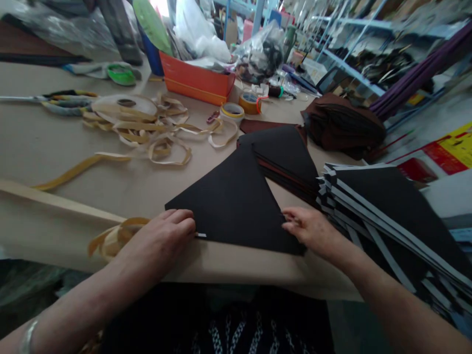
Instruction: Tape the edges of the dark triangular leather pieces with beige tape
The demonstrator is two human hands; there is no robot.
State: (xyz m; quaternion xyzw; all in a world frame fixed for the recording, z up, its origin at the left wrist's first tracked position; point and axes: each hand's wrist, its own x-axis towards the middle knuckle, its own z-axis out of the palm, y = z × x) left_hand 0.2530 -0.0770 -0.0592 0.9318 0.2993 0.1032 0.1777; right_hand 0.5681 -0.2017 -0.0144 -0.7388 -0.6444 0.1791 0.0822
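Note:
A black triangular sheet lies flat on the tan table near its front edge. My left hand rests at the sheet's near left corner, fingers curled and pinched on a thin white strip along the sheet's edge. My right hand lies on the sheet's near right corner, fingers bent and pressing down on it. Curled yellowish tape backing sits just left of my left hand.
A stack of black sheets with white strips lies to the right. More dark sheets and dark brown fabric lie behind. Loose tape strips, tape rolls, scissors and an orange box fill the far table.

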